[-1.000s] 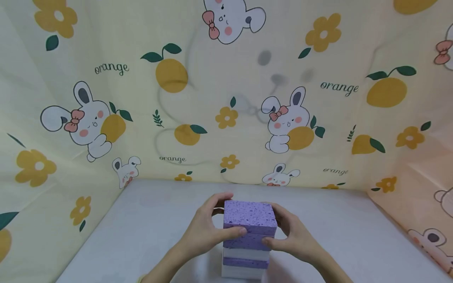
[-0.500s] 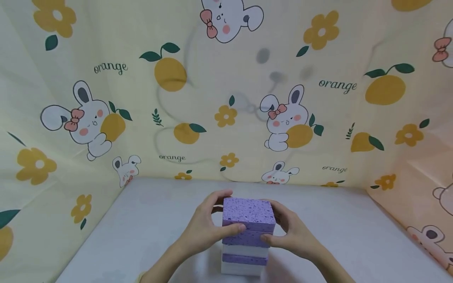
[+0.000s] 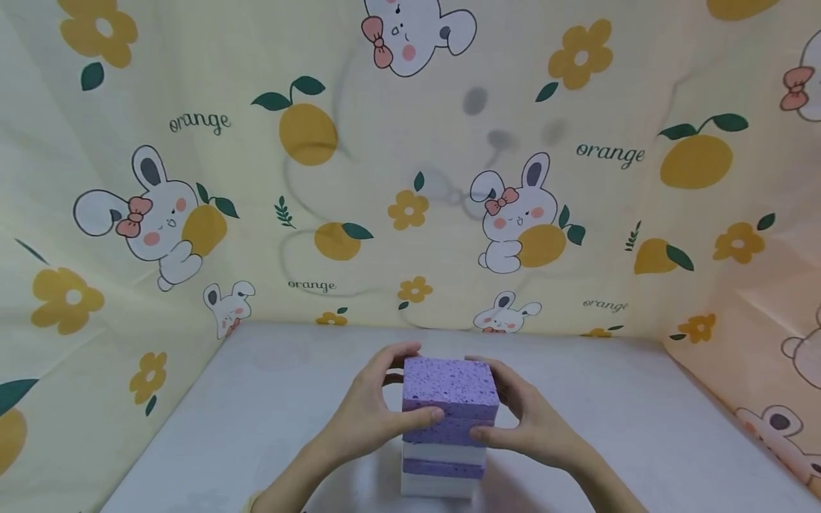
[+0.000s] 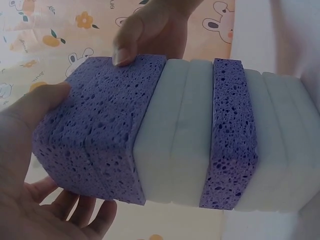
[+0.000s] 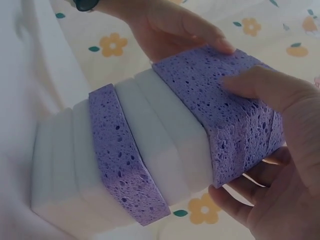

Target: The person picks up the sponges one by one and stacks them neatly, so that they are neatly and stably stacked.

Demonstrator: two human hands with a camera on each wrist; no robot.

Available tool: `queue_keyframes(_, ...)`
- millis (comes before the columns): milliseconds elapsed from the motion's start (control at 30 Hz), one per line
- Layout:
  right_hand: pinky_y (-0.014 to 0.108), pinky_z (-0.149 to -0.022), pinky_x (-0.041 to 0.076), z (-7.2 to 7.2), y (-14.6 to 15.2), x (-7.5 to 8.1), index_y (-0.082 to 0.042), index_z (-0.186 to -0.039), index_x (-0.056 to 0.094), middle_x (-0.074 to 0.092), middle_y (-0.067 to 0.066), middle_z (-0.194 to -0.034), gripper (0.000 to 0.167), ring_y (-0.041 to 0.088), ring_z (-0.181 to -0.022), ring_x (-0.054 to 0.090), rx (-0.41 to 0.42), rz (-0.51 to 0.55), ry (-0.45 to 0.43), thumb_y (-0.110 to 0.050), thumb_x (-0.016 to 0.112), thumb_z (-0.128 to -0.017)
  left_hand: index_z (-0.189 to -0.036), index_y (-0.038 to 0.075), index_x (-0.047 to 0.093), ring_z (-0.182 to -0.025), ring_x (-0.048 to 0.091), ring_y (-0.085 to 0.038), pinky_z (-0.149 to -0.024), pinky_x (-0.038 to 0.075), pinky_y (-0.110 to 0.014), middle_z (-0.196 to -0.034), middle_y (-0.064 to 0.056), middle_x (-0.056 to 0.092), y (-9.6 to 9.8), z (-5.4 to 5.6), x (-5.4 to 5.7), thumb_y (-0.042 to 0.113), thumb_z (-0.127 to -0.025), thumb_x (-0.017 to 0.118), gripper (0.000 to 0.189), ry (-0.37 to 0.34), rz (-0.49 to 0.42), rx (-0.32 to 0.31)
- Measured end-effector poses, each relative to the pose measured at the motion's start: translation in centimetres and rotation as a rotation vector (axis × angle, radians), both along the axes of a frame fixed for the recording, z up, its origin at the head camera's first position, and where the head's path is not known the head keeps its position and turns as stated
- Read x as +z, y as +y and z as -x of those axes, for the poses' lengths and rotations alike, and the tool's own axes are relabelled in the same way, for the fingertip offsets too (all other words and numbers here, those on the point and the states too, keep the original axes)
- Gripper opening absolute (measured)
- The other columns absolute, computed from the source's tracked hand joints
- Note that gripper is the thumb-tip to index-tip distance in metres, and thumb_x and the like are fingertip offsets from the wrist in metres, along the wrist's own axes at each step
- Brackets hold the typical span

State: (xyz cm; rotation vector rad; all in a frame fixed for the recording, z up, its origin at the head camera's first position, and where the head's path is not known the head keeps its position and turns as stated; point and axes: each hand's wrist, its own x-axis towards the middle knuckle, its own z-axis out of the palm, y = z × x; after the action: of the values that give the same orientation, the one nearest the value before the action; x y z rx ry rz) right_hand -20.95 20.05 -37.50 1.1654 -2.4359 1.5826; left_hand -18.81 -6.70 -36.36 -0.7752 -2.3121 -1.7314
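Observation:
A stack of purple and white sponges stands on the white table in the head view. Purple sponges (image 3: 451,381) with a pitted surface form the top. Below them come white sponges (image 3: 444,453), a single purple sponge (image 3: 442,469) and more white sponges (image 3: 437,487) at the bottom. My left hand (image 3: 364,413) holds the top purple block from the left, thumb across its front face. From the right, my right hand (image 3: 535,422) grips the same block, thumb on the front lower down. In both wrist views the fingers curl round the block's far side.
The white table (image 3: 269,406) extends on both sides of the stack. Behind and beside it hangs a cream cloth (image 3: 385,142) printed with rabbits, oranges and flowers. A dark band (image 5: 86,4) circles the left wrist.
The head view has shifted slightly, so the stack sits a little higher in it. My right thumb has slid slightly left along the front face. Both hands keep their hold.

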Motion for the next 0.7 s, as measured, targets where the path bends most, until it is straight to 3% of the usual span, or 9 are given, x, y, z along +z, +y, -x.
queue_keyframes(167,0.028,-0.104,0.042,-0.11,0.0,0.33,-0.022,-0.156,0.022,0.044,0.007,-0.145,0.105,0.026,-0.127,0.048,-0.034,-0.009,-0.013,-0.014,0.088,-0.074,-0.142,0.021,0.045,-0.119,0.049,-0.011,-0.099,0.046,-0.041,-0.131,0.008,0.052,-0.06,-0.09,0.12,0.037,-0.072,0.088,0.083,0.026,0.019,0.013)
queue_keyframes(300,0.03,-0.104,0.042,0.01,0.02,0.33,-0.019,-0.157,0.019,0.041,0.01,-0.148,0.104,0.028,-0.128,0.046,0.009,0.016,0.021,-0.009,0.085,-0.076,-0.142,0.021,0.044,-0.12,0.049,-0.011,-0.1,0.046,-0.039,-0.132,0.008,0.051,-0.09,-0.18,0.15,0.036,-0.071,0.089,0.086,0.05,0.019,0.008)
queue_keyframes(433,0.031,-0.104,0.041,0.0,0.03,0.27,-0.018,-0.157,0.02,0.039,0.01,-0.15,0.091,0.03,-0.129,0.043,0.039,0.031,0.023,-0.019,0.077,-0.086,-0.141,0.022,0.045,-0.121,0.048,-0.012,-0.102,0.044,-0.039,-0.134,0.009,0.05,-0.1,-0.27,0.18,0.036,-0.071,0.089,0.084,0.066,0.019,0.008)
queue_keyframes(533,0.039,-0.096,0.047,-0.03,0.06,0.28,-0.017,-0.157,0.019,0.037,0.013,-0.15,0.076,0.04,-0.124,0.044,0.063,0.057,-0.005,-0.028,0.063,-0.097,-0.141,0.023,0.045,-0.123,0.046,-0.012,-0.104,0.042,-0.041,-0.135,0.009,0.049,-0.12,-0.31,0.25,0.038,-0.075,0.086,0.079,0.067,0.01,0.015)
queue_keyframes(700,0.057,-0.09,0.045,0.02,0.08,0.47,-0.017,-0.157,0.018,0.035,0.016,-0.15,0.054,0.046,-0.123,0.041,0.073,0.078,-0.017,-0.029,0.034,-0.107,-0.142,0.015,0.041,-0.125,0.045,-0.016,-0.108,0.037,-0.045,-0.134,0.002,0.049,-0.42,0.0,0.25,0.029,-0.092,0.066,0.058,0.08,-0.097,0.014)
